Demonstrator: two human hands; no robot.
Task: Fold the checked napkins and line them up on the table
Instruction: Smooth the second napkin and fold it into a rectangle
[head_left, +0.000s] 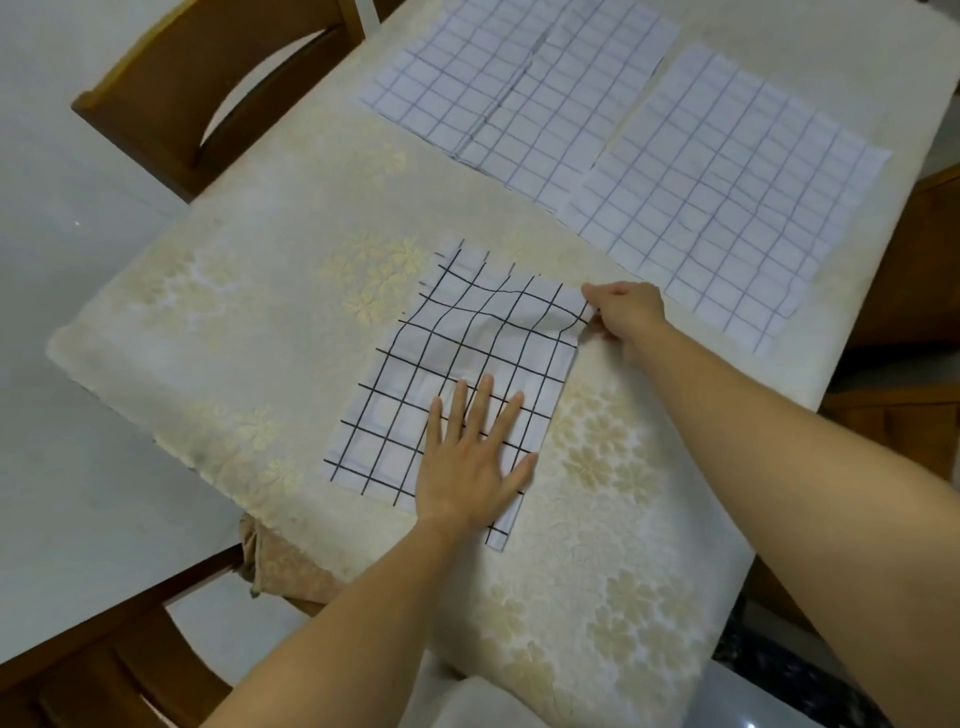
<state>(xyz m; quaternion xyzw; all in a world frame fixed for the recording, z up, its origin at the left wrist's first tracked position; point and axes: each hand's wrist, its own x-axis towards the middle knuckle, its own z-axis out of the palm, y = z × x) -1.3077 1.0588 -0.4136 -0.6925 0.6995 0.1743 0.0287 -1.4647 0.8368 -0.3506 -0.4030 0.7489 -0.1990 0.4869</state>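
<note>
Fingers (482, 405) of the left hand (467, 462) lie straight and spread, pressing the black-checked napkin (441, 358) flat on the bench (249, 322), while the right hand (626, 314), arm outstretched, pinches its far right corner.

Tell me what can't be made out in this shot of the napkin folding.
Head view throughout.
The patch of the black-checked napkin under the flat left hand is covered.
The fingertips of the right hand at the napkin's corner are hidden by the hand itself.
The far napkin is cut off by the picture's top edge.
</note>
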